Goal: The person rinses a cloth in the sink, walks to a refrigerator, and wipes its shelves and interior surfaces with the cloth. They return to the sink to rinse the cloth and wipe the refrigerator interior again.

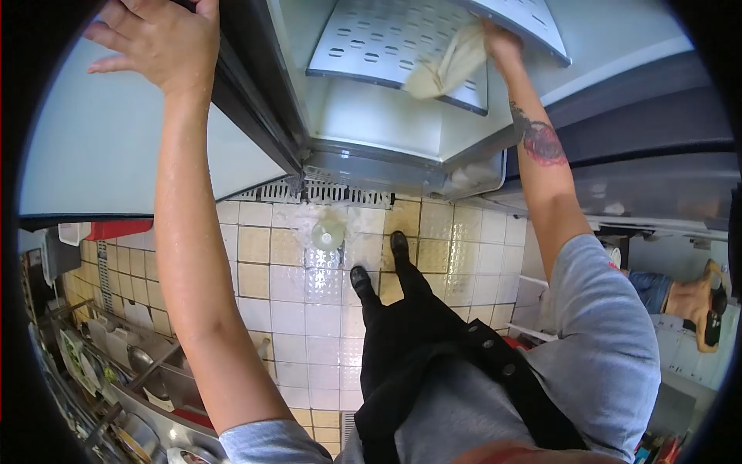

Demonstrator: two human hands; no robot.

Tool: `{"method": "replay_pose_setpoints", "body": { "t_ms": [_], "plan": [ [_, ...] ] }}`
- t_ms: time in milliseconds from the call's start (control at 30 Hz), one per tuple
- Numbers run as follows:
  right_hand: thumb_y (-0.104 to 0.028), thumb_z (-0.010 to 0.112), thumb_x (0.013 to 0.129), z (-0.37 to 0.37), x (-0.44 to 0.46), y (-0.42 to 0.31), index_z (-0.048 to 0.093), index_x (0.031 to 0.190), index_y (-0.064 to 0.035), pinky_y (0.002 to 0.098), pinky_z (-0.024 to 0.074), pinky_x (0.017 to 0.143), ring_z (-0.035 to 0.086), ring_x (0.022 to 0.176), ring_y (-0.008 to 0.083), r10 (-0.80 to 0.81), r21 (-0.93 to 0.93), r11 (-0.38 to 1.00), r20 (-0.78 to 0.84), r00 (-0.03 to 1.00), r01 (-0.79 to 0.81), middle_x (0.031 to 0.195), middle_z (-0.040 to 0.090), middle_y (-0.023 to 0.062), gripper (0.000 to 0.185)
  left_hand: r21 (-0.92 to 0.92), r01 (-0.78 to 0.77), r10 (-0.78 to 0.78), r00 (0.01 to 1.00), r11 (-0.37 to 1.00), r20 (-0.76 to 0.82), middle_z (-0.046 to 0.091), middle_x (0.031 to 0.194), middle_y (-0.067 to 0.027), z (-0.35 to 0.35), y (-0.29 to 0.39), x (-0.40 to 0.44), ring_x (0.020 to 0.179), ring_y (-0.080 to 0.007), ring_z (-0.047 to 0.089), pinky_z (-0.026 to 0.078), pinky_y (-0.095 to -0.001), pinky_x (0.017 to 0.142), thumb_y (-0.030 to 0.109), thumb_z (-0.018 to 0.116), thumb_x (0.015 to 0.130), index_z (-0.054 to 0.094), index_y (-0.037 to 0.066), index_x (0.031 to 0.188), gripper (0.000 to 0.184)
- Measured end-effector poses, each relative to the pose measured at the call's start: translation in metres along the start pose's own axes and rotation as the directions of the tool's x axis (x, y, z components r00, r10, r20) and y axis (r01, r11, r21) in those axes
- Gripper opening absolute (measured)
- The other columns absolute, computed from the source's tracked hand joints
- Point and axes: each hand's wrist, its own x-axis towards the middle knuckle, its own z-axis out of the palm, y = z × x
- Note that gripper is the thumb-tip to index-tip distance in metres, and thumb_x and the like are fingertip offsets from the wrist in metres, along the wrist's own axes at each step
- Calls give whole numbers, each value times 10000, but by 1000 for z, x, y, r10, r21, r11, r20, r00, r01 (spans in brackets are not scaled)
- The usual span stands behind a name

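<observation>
My left hand (166, 42) is at the upper left with its fingers spread, against the dark edge of the open refrigerator door (100, 166); its thumb side is cut off by the frame. My right hand (504, 42) reaches into the refrigerator and grips a pale cream cloth (448, 66), which hangs down and looks smeared by motion. Around the cloth are perforated metal shelves (363, 50), one of them partly above my right hand. The pale cabinet floor (371, 116) shows below them.
A light green, rounded container (328, 234) stands on the wet tiled floor (325, 317) near my shoes, with a drain grate (348, 193) behind it. Metal racks with dishes (139, 359) are at the lower left. Another person (688, 305) is at the far right.
</observation>
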Motion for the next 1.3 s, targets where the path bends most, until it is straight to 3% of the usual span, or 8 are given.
{"method": "replay_pose_setpoints", "body": {
  "t_ms": [133, 167, 333, 500, 1067, 1133, 1233, 1300],
  "plan": [
    [-717, 534, 706, 17, -26, -37, 307, 1375, -6, 504, 262, 1046, 252, 1311, 441, 44, -388, 922, 53, 998, -20, 1366, 334, 301, 1003, 7, 56, -56, 993, 998, 99, 119, 1509, -130, -3, 3, 4, 1393, -323, 80, 54, -572, 1084, 105, 530, 765, 131, 78, 1448, 792],
    [-698, 562, 696, 47, -37, -29, 308, 1386, -40, 507, 261, 1036, 255, 1323, 381, 8, -481, 873, -146, 989, -78, 1416, 272, 264, 986, 11, 35, -36, 990, 999, 134, 124, 1506, -137, -12, 7, 6, 1391, -326, 93, 65, -555, 1090, 125, 532, 781, 136, 68, 1444, 775],
    [-694, 471, 751, 122, 10, 34, 258, 1421, -109, 534, 195, 1055, 168, 1348, 409, -46, -479, 877, -128, 991, -21, 1460, 190, 237, 915, 575, -411, 280, 910, 708, 306, 579, 920, -283, 27, -81, -19, 970, -468, 523, 379, -631, 788, 504, 541, 775, 628, -41, 910, 568],
    [-623, 437, 809, 94, 50, -25, 342, 1389, -218, 535, 201, 1049, 247, 1325, 375, -74, -508, 855, 77, 994, 103, 1419, 340, 140, 714, 557, -97, -206, 866, 825, 456, 632, 688, -166, 6, -68, -29, 715, -367, 621, 480, -482, 707, 547, 490, 804, 698, 55, 798, 535],
    [-295, 539, 822, 279, 63, -155, 583, 1128, -148, 436, 439, 898, 515, 1103, 371, -649, -113, 738, 154, 745, 665, 1171, 567, 183, 342, 219, -467, 446, 884, 857, 139, 569, 723, -224, 3, -55, -6, 693, -385, 557, 424, -440, 621, 362, 567, 770, 593, -41, 735, 405],
    [-400, 550, 830, 268, 20, -132, 511, 1264, -288, 461, 359, 983, 444, 1201, 300, -762, 51, 644, 131, 634, 763, 1323, 473, 70, 450, 242, -487, 478, 873, 839, 100, 562, 727, -231, 6, -56, -2, 691, -387, 550, 417, -435, 611, 340, 576, 766, 581, -52, 727, 394],
    [-371, 618, 779, 212, -44, -98, 590, 1170, -270, 446, 427, 915, 475, 1165, 305, -861, -248, 498, -28, 508, 831, 1293, 506, 12, 406, 259, -426, 410, 905, 867, 115, 525, 861, -295, 14, -60, -13, 826, -448, 506, 394, -521, 718, 371, 564, 763, 552, -101, 794, 473],
    [-379, 639, 754, 161, -48, -59, 563, 1203, -260, 443, 414, 932, 461, 1167, 311, -672, -368, 649, 133, 728, 666, 1302, 490, 39, 471, 352, -410, 384, 912, 841, 144, 509, 935, -326, 20, -67, -22, 909, -487, 480, 377, -591, 794, 408, 552, 761, 544, -121, 818, 532]
  ]
}}
